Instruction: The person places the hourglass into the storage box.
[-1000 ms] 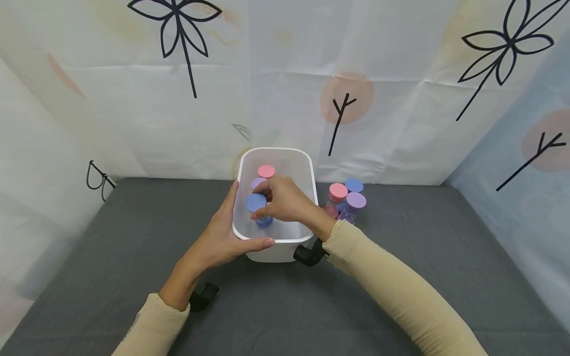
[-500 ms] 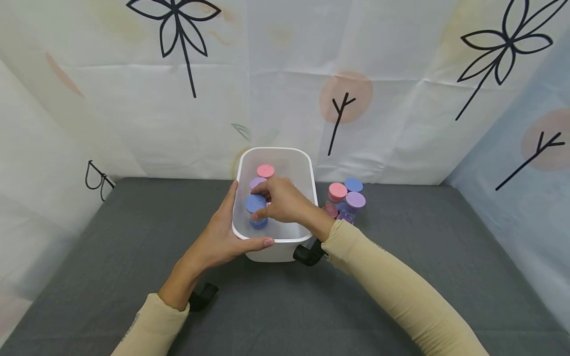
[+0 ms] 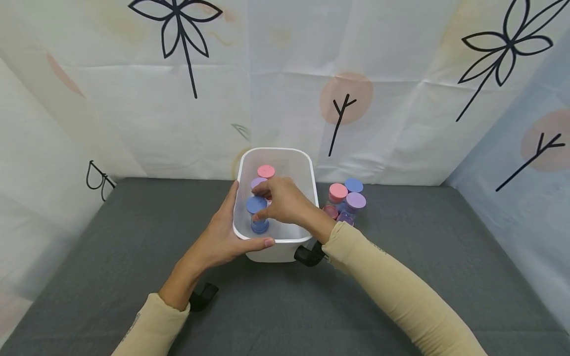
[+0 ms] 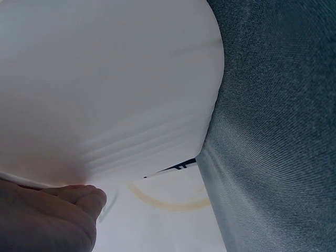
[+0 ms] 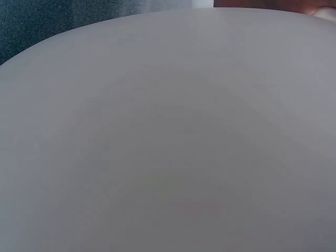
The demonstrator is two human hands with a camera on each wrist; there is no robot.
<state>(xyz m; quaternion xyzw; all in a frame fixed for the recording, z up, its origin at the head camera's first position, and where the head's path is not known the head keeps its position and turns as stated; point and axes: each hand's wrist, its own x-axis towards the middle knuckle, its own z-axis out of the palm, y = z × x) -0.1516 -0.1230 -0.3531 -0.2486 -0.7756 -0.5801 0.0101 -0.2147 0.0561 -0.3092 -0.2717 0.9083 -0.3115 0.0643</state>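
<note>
My left hand (image 3: 221, 232) holds the near left corner of a white plastic bin (image 3: 276, 251), fingers along its left side and thumb along the front rim. In the left wrist view, fingertips (image 4: 90, 200) touch the bin wall. Reaching over the right rim, my right hand (image 3: 285, 200) pinches a small blue-capped bottle (image 3: 257, 204) inside the bin. Its blue lower end (image 3: 260, 227) leans toward me. Behind it in the bin stand a purple-capped bottle (image 3: 258, 183), partly hidden by my fingers, and a pink-capped bottle (image 3: 265, 171). The bin wall (image 5: 168, 131) fills the right wrist view.
Right of the bin, a pink-capped bottle (image 3: 338, 192), a blue-capped bottle (image 3: 354, 185) and a purple-capped bottle (image 3: 356, 200) stand close together on the grey cloth-covered table (image 3: 401, 237). A patterned white fabric backdrop (image 3: 285, 113) rises behind the table.
The lower end of the blue-capped bottle has shifted left and then toward me, its cap moving only slightly toward me. My left hand and the bin have stayed put.
</note>
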